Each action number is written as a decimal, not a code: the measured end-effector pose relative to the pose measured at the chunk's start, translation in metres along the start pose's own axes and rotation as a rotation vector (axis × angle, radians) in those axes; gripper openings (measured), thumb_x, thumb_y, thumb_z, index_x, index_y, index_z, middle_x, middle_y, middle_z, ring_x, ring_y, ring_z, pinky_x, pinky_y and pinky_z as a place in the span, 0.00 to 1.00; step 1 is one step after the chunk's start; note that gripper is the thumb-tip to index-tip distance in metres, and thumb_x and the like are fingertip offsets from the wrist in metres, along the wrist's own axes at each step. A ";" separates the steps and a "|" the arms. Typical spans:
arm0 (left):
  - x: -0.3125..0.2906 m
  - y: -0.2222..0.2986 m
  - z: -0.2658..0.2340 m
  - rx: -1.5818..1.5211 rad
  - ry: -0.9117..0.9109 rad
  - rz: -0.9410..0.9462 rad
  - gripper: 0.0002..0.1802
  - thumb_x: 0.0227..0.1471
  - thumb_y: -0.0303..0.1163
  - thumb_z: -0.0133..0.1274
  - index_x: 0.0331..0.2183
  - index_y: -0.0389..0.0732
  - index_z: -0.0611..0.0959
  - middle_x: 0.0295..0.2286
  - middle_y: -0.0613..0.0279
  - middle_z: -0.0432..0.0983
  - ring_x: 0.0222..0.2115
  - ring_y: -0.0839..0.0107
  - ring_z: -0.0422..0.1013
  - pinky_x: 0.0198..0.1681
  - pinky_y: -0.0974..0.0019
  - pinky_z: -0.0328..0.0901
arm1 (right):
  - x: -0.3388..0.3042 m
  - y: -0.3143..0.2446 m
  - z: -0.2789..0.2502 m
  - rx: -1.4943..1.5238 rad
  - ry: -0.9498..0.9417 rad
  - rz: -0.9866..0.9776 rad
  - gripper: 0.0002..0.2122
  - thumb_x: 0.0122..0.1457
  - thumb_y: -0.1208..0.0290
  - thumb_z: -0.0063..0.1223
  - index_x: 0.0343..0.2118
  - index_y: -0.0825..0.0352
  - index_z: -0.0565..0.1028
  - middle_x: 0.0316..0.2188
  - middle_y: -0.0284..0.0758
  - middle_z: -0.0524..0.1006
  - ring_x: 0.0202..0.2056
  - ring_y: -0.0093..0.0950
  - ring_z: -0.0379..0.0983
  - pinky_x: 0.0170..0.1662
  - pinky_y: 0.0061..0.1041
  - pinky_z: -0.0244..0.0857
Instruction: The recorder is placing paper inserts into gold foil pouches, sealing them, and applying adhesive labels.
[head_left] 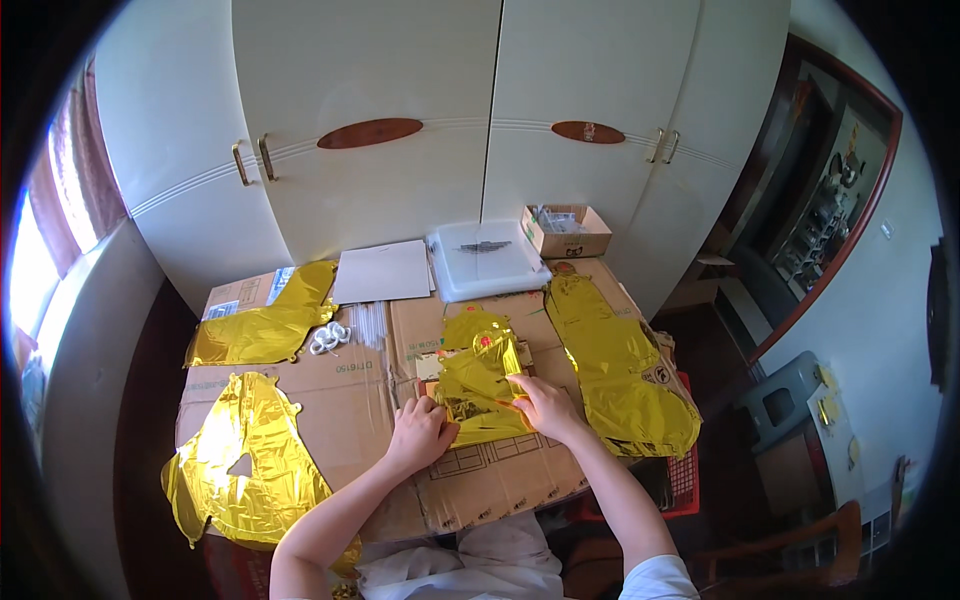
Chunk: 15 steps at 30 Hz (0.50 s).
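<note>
A flat gold foil balloon (480,375) lies in front of me, partly folded, on top of a flat printed piece (428,368) whose edges show at its left side. My left hand (422,432) has its fingers curled onto the foil's lower left edge. On the right side, my right hand (548,406) pinches the foil's edge between thumb and fingers. Small red marks show near the foil's top.
Cardboard (350,400) covers the table. Larger gold foil balloons lie at the left front (250,450), left back (260,330) and right (625,375). Farther back are white ribbon rolls (328,338), clear straws (370,325), grey card (382,271), a pale plastic pack (485,262) and a small carton (566,232).
</note>
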<state>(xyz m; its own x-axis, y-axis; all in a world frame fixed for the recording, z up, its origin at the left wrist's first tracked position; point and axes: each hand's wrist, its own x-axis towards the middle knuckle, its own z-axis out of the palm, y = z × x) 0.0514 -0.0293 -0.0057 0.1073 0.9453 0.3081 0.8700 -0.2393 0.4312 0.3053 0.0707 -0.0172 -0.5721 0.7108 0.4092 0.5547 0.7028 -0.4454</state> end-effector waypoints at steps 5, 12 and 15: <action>0.000 -0.002 0.004 0.034 0.062 0.050 0.13 0.45 0.39 0.59 0.21 0.40 0.79 0.30 0.58 0.70 0.34 0.57 0.68 0.39 0.55 0.63 | -0.003 0.008 0.007 -0.089 0.030 -0.095 0.21 0.56 0.70 0.57 0.53 0.57 0.68 0.36 0.35 0.75 0.38 0.37 0.76 0.38 0.35 0.71; -0.001 0.000 -0.001 -0.022 0.036 -0.027 0.15 0.45 0.38 0.61 0.28 0.37 0.77 0.32 0.52 0.68 0.35 0.53 0.67 0.40 0.52 0.63 | -0.002 -0.001 0.009 -0.095 0.098 -0.063 0.21 0.55 0.72 0.59 0.52 0.59 0.69 0.51 0.41 0.65 0.48 0.42 0.68 0.48 0.37 0.67; -0.004 0.007 0.001 -0.042 0.148 -0.060 0.16 0.45 0.36 0.60 0.31 0.36 0.74 0.35 0.49 0.67 0.36 0.52 0.66 0.41 0.51 0.63 | -0.004 0.002 0.013 -0.062 0.101 -0.040 0.20 0.54 0.72 0.59 0.51 0.59 0.71 0.52 0.43 0.63 0.50 0.44 0.65 0.52 0.39 0.64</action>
<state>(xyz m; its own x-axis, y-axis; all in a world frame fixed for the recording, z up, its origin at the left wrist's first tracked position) 0.0574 -0.0340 -0.0051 -0.0185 0.9159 0.4009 0.8516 -0.1956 0.4863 0.3008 0.0694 -0.0300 -0.5324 0.6795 0.5048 0.5708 0.7285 -0.3787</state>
